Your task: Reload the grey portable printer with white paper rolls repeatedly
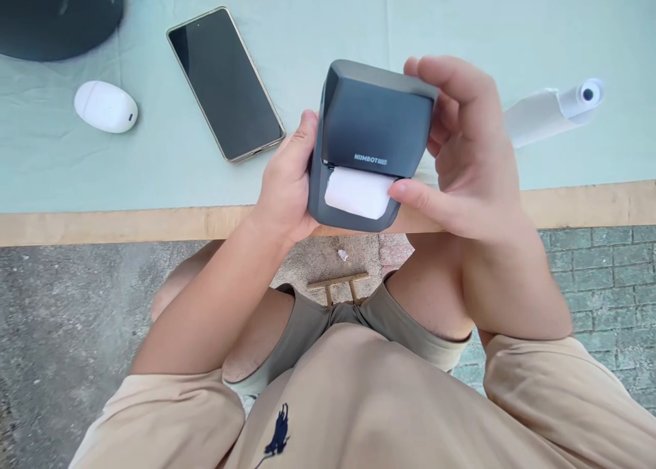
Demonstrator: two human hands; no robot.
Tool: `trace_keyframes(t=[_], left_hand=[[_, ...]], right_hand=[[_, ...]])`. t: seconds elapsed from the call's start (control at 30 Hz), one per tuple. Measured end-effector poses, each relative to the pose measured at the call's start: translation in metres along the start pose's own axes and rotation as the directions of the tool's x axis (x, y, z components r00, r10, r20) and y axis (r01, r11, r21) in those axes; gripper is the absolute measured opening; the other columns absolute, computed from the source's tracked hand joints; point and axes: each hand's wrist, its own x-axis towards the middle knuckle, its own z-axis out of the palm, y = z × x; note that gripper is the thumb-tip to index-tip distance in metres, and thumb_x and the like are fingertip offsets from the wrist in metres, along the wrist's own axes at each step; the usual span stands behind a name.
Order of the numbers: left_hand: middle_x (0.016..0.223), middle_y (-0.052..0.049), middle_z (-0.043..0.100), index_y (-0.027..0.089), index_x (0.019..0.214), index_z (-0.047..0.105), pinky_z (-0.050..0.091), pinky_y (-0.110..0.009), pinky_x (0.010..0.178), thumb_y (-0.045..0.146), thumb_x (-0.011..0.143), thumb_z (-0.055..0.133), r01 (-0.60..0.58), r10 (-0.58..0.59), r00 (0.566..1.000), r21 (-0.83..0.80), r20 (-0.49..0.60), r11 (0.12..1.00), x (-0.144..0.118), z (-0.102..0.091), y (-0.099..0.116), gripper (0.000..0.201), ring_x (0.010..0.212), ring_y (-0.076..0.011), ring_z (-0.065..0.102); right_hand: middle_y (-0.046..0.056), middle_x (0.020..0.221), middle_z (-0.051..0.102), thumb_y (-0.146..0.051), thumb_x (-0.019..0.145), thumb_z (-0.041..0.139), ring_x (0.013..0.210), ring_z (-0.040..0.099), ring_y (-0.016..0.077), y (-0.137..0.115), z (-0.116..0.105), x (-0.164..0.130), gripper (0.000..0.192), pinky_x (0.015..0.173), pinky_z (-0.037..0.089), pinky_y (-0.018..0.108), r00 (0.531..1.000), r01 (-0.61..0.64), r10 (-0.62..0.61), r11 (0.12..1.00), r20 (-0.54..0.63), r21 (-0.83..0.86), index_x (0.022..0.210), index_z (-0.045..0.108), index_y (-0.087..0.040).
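A dark NIIMBOT label printer (376, 124) is held up over the table's front edge, its lid facing me. White label paper (356, 192) sticks out of the slot below the lid. My left hand (290, 178) grips the printer's left side, thumb along the edge and the other fingers hidden behind it. My right hand (466, 148) is bent around the right side: its thumb touches the right end of the paper, while the fingers curl at the upper right corner. The lid looks closed.
On the light green tablecloth (328, 18) lie a dark-screened phone (225, 83), a white earbud case (106, 106) and a partly unrolled white roll (556, 110) at the right. A black rounded object (56, 14) fills the upper left corner. The table's wooden edge (128, 226) runs across my lap.
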Motion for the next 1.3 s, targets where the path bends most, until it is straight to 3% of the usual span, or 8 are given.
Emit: trace_keyframes(t=[0.1,0.23,0.33,0.47,0.63,0.77,0.9,1.3], left_hand=[[0.103,-0.003,0.069,0.019,0.097,0.066,0.048,-0.036,0.099,0.044,0.091,0.041,-0.012,0.014,0.997,-0.017,0.077,1.000,0.002,0.004,0.002,0.036,0.125,-0.0268,0.049],[0.094,-0.006,0.064,0.017,0.102,0.062,0.052,-0.036,0.085,0.039,0.090,0.040,0.042,-0.046,0.994,0.043,0.100,0.998,-0.001,0.011,0.004,0.033,0.103,-0.0241,0.061],[0.084,-0.003,0.057,0.018,0.093,0.058,0.052,-0.029,0.070,0.026,0.088,0.047,0.065,-0.068,0.995,0.038,0.075,0.997,-0.003,0.012,0.003,0.015,0.075,-0.0144,0.061],[0.079,-0.002,0.056,0.016,0.092,0.054,0.050,-0.020,0.061,0.026,0.089,0.046,0.045,-0.045,0.996,0.007,0.071,0.999,-0.004,0.011,0.002,0.013,0.069,-0.0098,0.058],[0.076,0.000,0.054,0.016,0.096,0.052,0.049,-0.017,0.053,0.025,0.088,0.050,0.082,-0.090,0.988,0.067,0.124,0.994,-0.004,0.010,0.003,0.012,0.061,-0.0071,0.056],[0.076,0.001,0.053,0.016,0.096,0.053,0.049,-0.016,0.051,0.027,0.088,0.052,0.056,-0.066,0.987,0.076,0.143,0.996,-0.004,0.010,0.001,0.015,0.059,-0.0056,0.057],[0.077,0.002,0.055,0.015,0.098,0.058,0.050,-0.015,0.051,0.029,0.088,0.051,0.040,-0.062,0.989,0.157,0.137,0.987,-0.005,0.010,-0.001,0.018,0.060,-0.0051,0.059],[0.089,-0.002,0.065,0.018,0.113,0.054,0.053,-0.020,0.058,0.028,0.086,0.054,0.047,-0.059,0.994,0.118,0.096,0.992,0.001,0.003,0.000,0.028,0.073,-0.0129,0.066]], right_hand=[[0.001,0.130,0.048,-0.043,0.064,0.074,0.116,0.052,0.0153,0.002,-0.003,0.001,0.065,0.090,0.052,0.026,0.985,-0.003,-0.003,0.999,-0.170,-0.035,0.122,0.048,-0.032],[-0.002,0.103,0.049,-0.042,0.079,0.061,0.063,0.048,-0.0019,-0.007,-0.002,0.000,0.028,0.055,0.044,0.017,0.889,-0.015,-0.084,0.977,-0.451,-0.211,0.100,0.056,-0.024],[-0.002,0.111,0.041,-0.032,0.090,0.046,0.065,0.055,-0.0040,-0.017,0.003,-0.001,0.014,0.050,0.045,0.015,0.826,-0.071,-0.072,0.971,-0.559,-0.230,0.101,0.050,-0.024],[0.001,0.106,0.053,-0.028,0.089,0.048,0.089,0.064,0.0074,-0.015,0.006,-0.003,0.013,0.046,0.041,0.015,0.882,-0.033,-0.155,0.922,-0.445,-0.386,0.101,0.048,-0.023],[-0.003,0.098,0.067,-0.025,0.080,0.057,0.067,0.058,0.0058,-0.008,-0.001,-0.003,0.020,0.055,0.046,0.022,0.986,-0.038,-0.077,0.754,-0.146,-0.656,0.100,0.059,-0.026],[-0.005,0.108,0.067,-0.031,0.073,0.064,0.079,0.065,0.0125,-0.016,-0.006,0.000,0.040,0.061,0.049,0.026,0.990,-0.143,0.114,0.734,-0.088,-0.664,0.113,0.056,-0.030],[-0.006,0.096,0.070,-0.033,0.069,0.067,0.063,0.060,0.0117,-0.022,-0.006,0.002,0.043,0.058,0.045,0.028,0.973,-0.204,0.223,0.679,-0.066,-0.705,0.111,0.057,-0.031],[-0.002,0.098,0.062,-0.030,0.071,0.066,0.061,0.050,0.0029,-0.019,-0.009,-0.010,0.032,0.044,0.029,0.018,0.957,-0.176,0.105,0.951,-0.272,-0.254,0.099,0.052,-0.025]])
